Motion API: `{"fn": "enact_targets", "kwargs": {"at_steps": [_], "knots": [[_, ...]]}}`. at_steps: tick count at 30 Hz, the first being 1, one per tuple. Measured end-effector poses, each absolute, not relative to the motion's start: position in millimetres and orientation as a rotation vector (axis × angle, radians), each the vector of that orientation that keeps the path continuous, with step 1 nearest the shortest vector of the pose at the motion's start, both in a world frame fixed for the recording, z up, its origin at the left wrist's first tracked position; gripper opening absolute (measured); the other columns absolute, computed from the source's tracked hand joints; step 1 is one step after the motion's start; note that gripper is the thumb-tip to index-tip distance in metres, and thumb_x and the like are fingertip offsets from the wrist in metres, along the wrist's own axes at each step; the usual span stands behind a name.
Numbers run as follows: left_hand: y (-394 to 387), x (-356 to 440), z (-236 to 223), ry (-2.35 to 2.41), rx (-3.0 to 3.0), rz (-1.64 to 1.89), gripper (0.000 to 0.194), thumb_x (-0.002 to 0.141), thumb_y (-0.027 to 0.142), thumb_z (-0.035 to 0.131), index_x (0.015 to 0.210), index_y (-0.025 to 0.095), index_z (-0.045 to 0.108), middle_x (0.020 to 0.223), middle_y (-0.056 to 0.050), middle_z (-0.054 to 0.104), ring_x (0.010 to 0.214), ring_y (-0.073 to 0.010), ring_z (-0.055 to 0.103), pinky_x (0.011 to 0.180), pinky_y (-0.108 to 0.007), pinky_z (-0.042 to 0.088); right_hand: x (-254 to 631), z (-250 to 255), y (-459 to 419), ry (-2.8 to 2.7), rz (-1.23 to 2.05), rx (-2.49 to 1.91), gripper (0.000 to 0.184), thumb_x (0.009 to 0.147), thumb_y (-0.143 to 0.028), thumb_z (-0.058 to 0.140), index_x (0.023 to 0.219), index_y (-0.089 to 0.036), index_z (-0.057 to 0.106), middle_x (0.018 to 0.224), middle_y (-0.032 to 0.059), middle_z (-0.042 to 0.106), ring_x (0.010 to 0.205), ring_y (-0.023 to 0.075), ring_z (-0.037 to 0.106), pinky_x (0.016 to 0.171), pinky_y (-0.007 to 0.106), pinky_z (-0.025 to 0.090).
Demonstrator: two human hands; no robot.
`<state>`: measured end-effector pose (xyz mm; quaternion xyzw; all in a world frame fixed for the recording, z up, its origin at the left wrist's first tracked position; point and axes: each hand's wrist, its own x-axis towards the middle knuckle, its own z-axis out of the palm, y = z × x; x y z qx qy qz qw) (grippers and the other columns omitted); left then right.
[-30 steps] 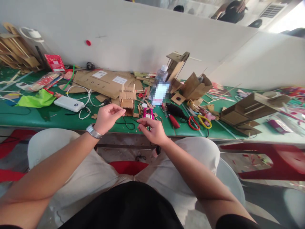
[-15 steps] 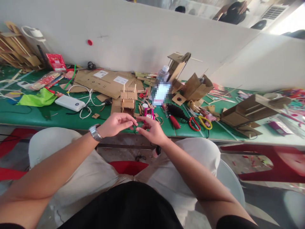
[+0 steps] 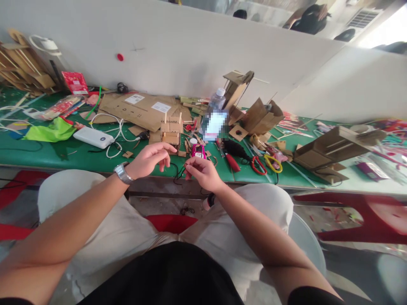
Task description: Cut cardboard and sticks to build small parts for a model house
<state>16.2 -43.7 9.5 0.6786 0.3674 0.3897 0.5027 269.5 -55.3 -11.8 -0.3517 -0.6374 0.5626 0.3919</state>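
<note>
Black cord (image 3: 177,174) below centre-frame seems light, limp, best pinched near an end, the right hand (image 3: 205,174) grasping it between fingers, the left hand (image 3: 148,161) released.

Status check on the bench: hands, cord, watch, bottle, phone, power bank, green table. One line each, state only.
Left hand: fingers loosely open, no held item visible
Right hand: thumb and fingers closed on cord
Black cord: slack, pinched by right hand
Watch: fastened on left wrist
Bottle: upright, capped
Phone: screen bright, content blurred
White power bank: lying flat; power state unclear
Green table: cluttered
</note>
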Motion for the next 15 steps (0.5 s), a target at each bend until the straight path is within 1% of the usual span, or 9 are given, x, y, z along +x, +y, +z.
{"fn": "enact_targets", "kwargs": {"at_steps": [2, 5, 9, 10, 13, 15], "knots": [[-43, 17, 7, 1.022, 1.793, 0.926, 0.026, 0.099, 0.035, 0.057, 0.113, 0.019, 0.073, 0.071, -0.002, 0.067, 0.057, -0.0146, 0.060, 0.055, -0.026, 0.047, 271, -10, -54, -1.589, 1.436, -0.873, 0.043, 0.088, -0.059, 0.078, 0.094, -0.018, 0.066, 0.074, 0.0011, 0.069, 0.060, 0.0136, 0.069, 0.059, 0.026, 0.057], [-45, 21, 3, 1.091, 2.025, 0.788, 0.022, 0.096, 0.031, 0.060, 0.106, 0.021, 0.076, 0.070, 0.000, 0.065, 0.059, -0.0149, 0.057, 0.057, -0.026, 0.042, 273, -9, -52, -1.549, 1.471, -0.818, 0.043, 0.087, -0.058, 0.079, 0.095, -0.018, 0.067, 0.076, 0.0021, 0.071, 0.060, 0.0137, 0.070, 0.058, 0.026, 0.057], [-52, 30, 1, 0.990, 2.122, 0.635, 0.025, 0.095, 0.029, 0.060, 0.112, 0.021, 0.076, 0.067, 0.002, 0.064, 0.059, -0.0149, 0.054, 0.058, -0.026, 0.038, 274, -8, -52, -1.520, 1.505, -0.762, 0.040, 0.088, -0.056, 0.080, 0.095, -0.018, 0.066, 0.081, 0.0037, 0.073, 0.061, 0.0145, 0.070, 0.059, 0.028, 0.058], [-54, 32, 0, 0.966, 2.125, 0.622, 0.024, 0.095, 0.029, 0.060, 0.111, 0.021, 0.076, 0.066, 0.002, 0.063, 0.058, -0.0149, 0.053, 0.058, -0.026, 0.037, 274, -8, -52, -1.518, 1.511, -0.758, 0.040, 0.089, -0.055, 0.079, 0.095, -0.019, 0.066, 0.082, 0.0039, 0.074, 0.061, 0.0147, 0.070, 0.060, 0.028, 0.058], [-57, 36, -2, 0.911, 2.138, 0.604, 0.016, 0.094, 0.029, 0.061, 0.096, 0.019, 0.074, 0.064, 0.002, 0.061, 0.058, -0.0151, 0.051, 0.058, -0.026, 0.035, 275, -9, -52, -1.505, 1.539, -0.742, 0.036, 0.090, -0.053, 0.077, 0.095, -0.019, 0.065, 0.083, 0.0041, 0.074, 0.061, 0.0156, 0.071, 0.061, 0.030, 0.058], [-57, 37, -4, 0.898, 2.136, 0.582, 0.020, 0.095, 0.033, 0.061, 0.087, 0.018, 0.072, 0.065, 0.001, 0.062, 0.059, -0.0151, 0.051, 0.058, -0.026, 0.035, 276, -10, -52, -1.474, 1.556, -0.713, 0.028, 0.091, -0.045, 0.075, 0.093, -0.019, 0.064, 0.087, 0.0043, 0.073, 0.061, 0.0158, 0.071, 0.061, 0.030, 0.058]]}}
